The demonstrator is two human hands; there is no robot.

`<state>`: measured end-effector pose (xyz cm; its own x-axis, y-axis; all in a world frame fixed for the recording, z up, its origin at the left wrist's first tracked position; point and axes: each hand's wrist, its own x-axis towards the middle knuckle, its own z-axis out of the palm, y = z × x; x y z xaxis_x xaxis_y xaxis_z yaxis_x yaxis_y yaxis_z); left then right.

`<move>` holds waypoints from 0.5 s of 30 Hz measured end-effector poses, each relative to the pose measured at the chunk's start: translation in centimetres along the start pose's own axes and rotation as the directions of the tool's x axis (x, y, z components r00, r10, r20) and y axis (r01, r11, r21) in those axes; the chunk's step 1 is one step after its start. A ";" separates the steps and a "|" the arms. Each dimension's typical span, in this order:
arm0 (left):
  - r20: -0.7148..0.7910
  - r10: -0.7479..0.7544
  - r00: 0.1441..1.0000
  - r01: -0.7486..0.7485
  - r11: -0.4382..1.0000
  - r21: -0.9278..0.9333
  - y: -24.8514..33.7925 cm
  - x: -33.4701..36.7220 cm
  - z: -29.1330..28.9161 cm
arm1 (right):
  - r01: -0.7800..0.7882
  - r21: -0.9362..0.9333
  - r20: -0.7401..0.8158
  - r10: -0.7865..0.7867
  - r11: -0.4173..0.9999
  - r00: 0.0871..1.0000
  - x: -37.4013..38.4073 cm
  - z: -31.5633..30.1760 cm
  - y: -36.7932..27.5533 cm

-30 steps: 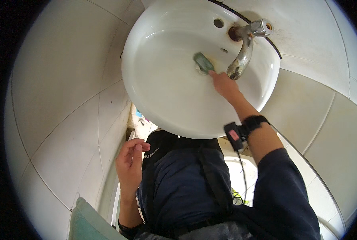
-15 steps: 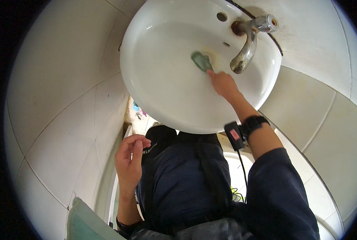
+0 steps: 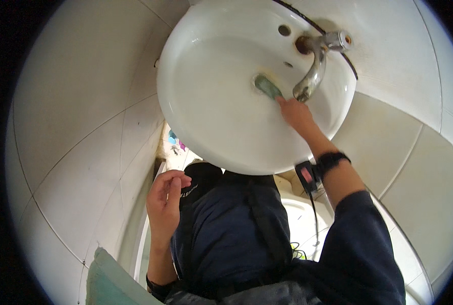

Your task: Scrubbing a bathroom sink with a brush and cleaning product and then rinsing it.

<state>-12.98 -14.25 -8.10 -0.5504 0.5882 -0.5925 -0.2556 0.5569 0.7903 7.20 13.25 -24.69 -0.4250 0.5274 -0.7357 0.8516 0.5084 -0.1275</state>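
Down in the white washbasin (image 3: 211, 122), my right hand (image 3: 296, 115) grips the end of a green scrubbing brush (image 3: 268, 86). The brush's oval head lies against the bowl's bottom, over part of the drain; its bristles are hidden underneath. A stained chrome faucet (image 3: 315, 71) curves down close beside my right hand, without visible water. My left hand (image 3: 166, 198) hangs in front of my body, below the basin's rim. Its fingers are loosely bent, the thumb stands apart, and nothing is in it.
Tiled walls (image 3: 74, 147) close in on the left and right. A pale green panel edge (image 3: 109, 279) rises at the lower left. From the black strap on my right wrist hangs a small box (image 3: 306, 176) with a cable, near the basin's front rim.
My right hand and the brush have shifted right and slightly nearer, and the brush head now sits partly over the drain. My left hand keeps its pose; the view has tilted slightly.
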 end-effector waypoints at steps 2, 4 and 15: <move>0.021 0.012 1.000 -0.012 1.000 0.007 0.2 -0.2 -0.2 | -0.153 0.107 -0.011 0.155 0.982 0.988 0.8 -0.6 -0.8; 0.022 -0.003 1.000 0.003 1.000 0.004 0.6 -0.4 -0.4 | -0.270 0.210 -0.006 0.278 0.940 0.961 0.6 -0.5 -1.1; 0.026 0.010 1.000 -0.010 1.000 0.001 -0.1 -0.9 0.0 | -0.272 0.325 0.189 0.220 0.906 0.957 -1.2 -0.9 -0.7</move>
<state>-12.40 -14.85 -7.67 -0.5323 0.6087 -0.5883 -0.2496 0.5512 0.7962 6.86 12.88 -23.13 -0.1617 0.4879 -0.8578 0.9867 0.0956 -0.1316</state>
